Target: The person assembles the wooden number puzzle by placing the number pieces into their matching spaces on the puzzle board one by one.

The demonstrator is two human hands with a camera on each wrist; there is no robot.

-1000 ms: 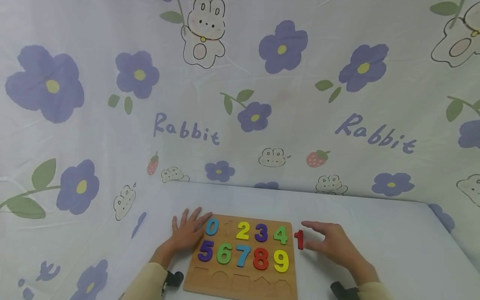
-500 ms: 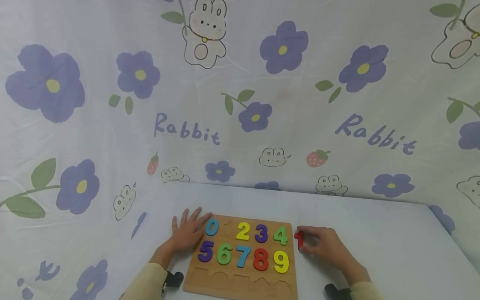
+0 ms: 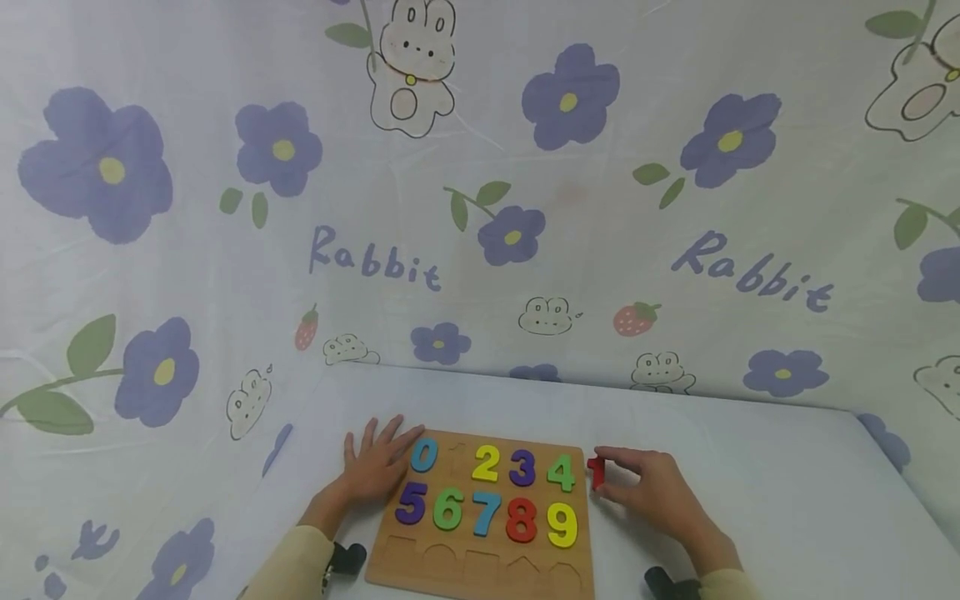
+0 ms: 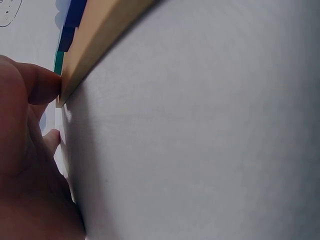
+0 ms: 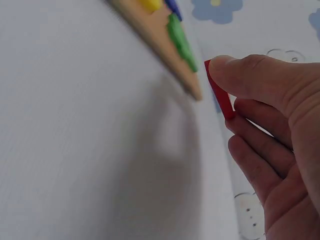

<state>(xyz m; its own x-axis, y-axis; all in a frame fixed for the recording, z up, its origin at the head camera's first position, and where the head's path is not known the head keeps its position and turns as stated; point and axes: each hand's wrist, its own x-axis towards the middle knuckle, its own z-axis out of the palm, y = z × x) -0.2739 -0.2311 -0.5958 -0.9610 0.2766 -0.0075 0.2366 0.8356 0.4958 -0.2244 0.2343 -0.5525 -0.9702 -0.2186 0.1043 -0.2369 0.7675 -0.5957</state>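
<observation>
A wooden number puzzle board (image 3: pixel 465 562) lies on the table, bearing coloured digits in two rows; between the blue 0 (image 3: pixel 423 455) and the yellow 2 (image 3: pixel 486 463) a 1-shaped recess (image 3: pixel 457 454) shows bare wood. My left hand (image 3: pixel 378 462) has its fingers spread, touching the board's upper left corner; in the left wrist view the thumb (image 4: pixel 45 86) meets the board's edge. Just past the right edge, my right hand (image 3: pixel 656 492) pinches a red number 1 (image 3: pixel 597 473) between thumb and fingers. The right wrist view shows that red piece (image 5: pixel 220 92) raised off the table.
Shaped recesses (image 3: pixel 465 558) run along the board's near side. A green 4 (image 3: pixel 561 473) sits in the board close to the right hand. Behind the white table (image 3: pixel 750 467) hangs a cloth (image 3: pixel 480 167) printed with flowers and rabbits.
My right hand's fingers have closed round the red number 1, which stood by the thumb before, and raised it slightly. My left hand and the board have stayed put.
</observation>
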